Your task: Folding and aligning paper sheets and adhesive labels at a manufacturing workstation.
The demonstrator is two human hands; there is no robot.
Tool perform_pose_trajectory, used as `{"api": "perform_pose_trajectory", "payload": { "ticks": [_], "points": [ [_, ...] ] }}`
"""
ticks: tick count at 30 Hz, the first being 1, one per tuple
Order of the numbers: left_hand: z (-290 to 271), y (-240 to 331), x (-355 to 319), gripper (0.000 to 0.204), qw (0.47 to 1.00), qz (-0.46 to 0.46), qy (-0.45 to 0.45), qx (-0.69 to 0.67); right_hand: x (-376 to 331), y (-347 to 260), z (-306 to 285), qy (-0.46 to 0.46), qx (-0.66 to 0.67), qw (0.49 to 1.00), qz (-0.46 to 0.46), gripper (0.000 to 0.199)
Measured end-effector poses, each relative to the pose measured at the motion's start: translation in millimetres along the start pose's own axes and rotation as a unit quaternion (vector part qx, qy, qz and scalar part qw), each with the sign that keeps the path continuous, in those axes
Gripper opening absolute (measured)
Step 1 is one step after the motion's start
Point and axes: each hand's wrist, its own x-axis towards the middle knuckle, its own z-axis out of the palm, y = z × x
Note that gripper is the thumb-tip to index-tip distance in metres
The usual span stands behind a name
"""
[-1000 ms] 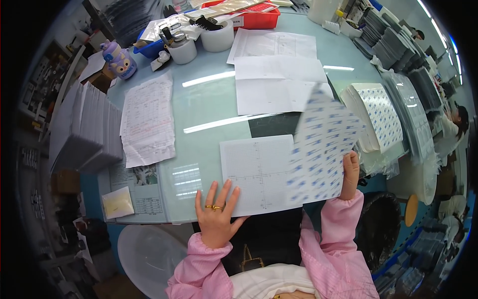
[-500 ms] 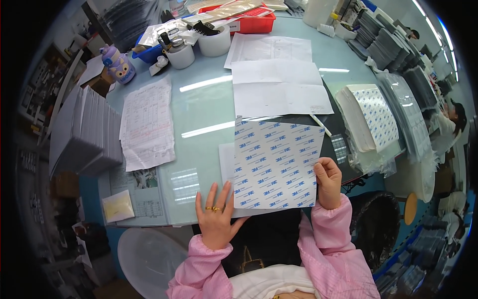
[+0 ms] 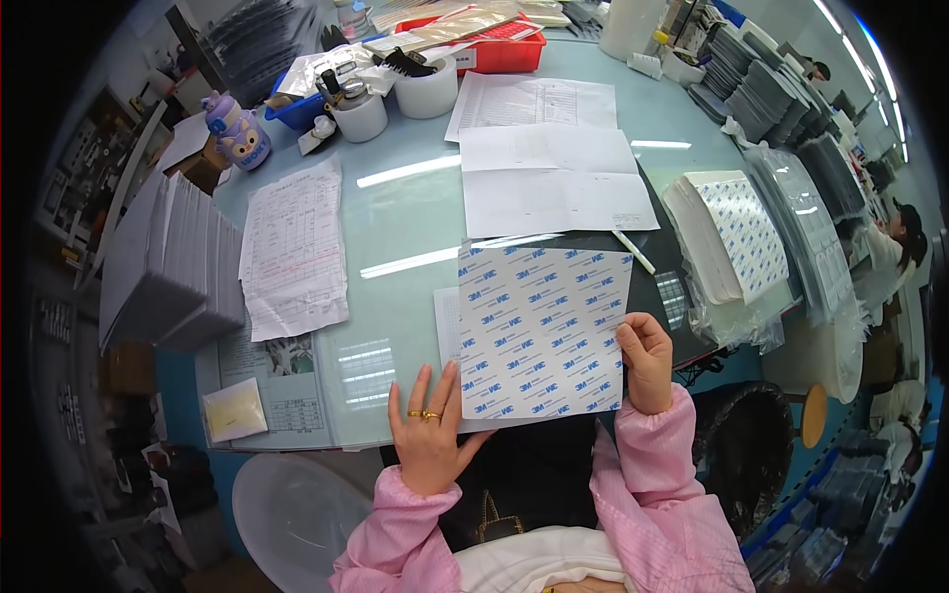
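Note:
A white sheet printed all over with a blue repeating pattern (image 3: 544,331) lies near the front edge of the glass-topped table. At its right edge, my right hand (image 3: 646,364) pinches it between thumb and fingers. My left hand (image 3: 425,427) rests flat with fingers spread by the sheet's lower left corner, ring on one finger. Part of a pale paper (image 3: 448,321) shows from under the patterned sheet on the left; the rest is covered. Beyond the sheet are a creased white paper (image 3: 559,188) and a white pen-like stick (image 3: 635,253).
To the right lies a thick stack of similar patterned sheets (image 3: 748,237) in clear plastic. On the left stand a row of grey-white sheets (image 3: 173,262) and a handwritten form (image 3: 293,247). A purple bottle (image 3: 237,133), tape rolls (image 3: 427,91) and a red tray (image 3: 514,51) sit farther back.
The patterned sheet has shifted slightly toward me and to the left, with my right hand moving along at its edge. My left hand has stayed in place.

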Motion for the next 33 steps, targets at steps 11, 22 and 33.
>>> {"api": "perform_pose_trajectory", "payload": {
  "ticks": [11,22,33],
  "points": [
    [-21,-8,8,0.08,0.912,-0.076,0.035,-0.401,0,-5,8,-0.013,0.051,0.998,0.03,0.012],
    [-26,55,22,0.041,0.852,-0.073,0.176,-0.487,-11,-21,5,0.03,-0.092,0.992,-0.078,0.013],
    [-49,80,25,0.042,0.863,0.084,0.177,-0.465,-18,-53,-4,0.04,-0.176,0.967,-0.18,0.032]
  ]
}}
